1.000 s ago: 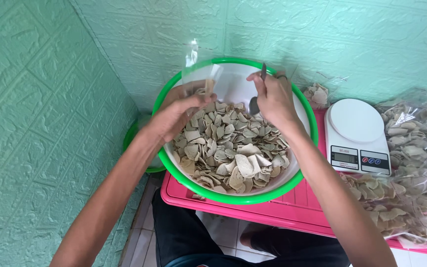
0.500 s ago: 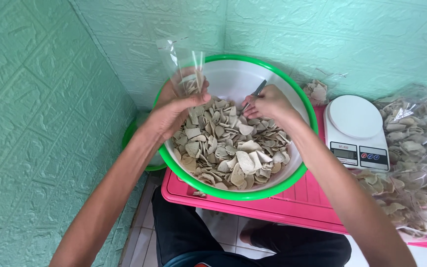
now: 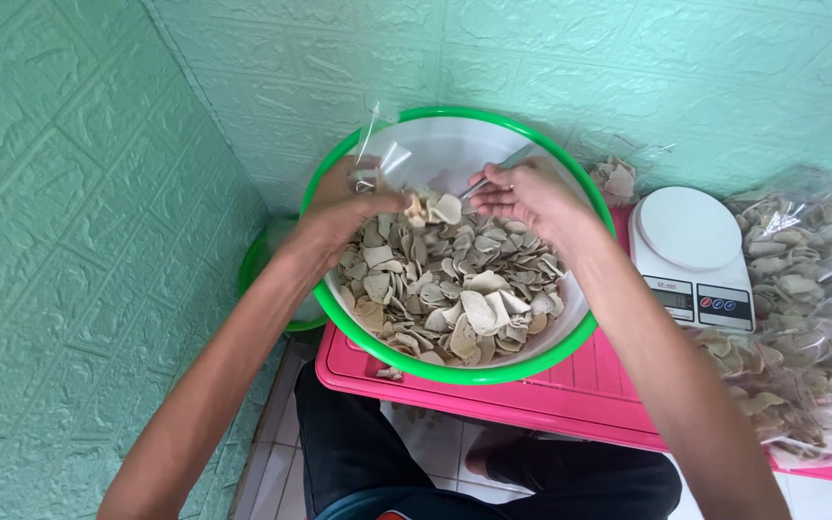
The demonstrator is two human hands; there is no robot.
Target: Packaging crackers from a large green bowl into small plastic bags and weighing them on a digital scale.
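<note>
Chips (image 3: pixel 455 289) pale beige, thin, curled, heaped in green-rimmed bowl (image 3: pixel 570 342)

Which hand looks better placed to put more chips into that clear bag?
Probably the right hand: it holds a metal spoon over the chips, while the left hand holds the clear bag.

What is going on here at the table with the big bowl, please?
A person works over a green-rimmed bowl of pale dry chips on a pink table. The left hand holds a clear plastic bag at the bowl's far side, while the right hand grips a metal spoon beside it. A white kitchen scale and filled bags sit to the right.
</note>
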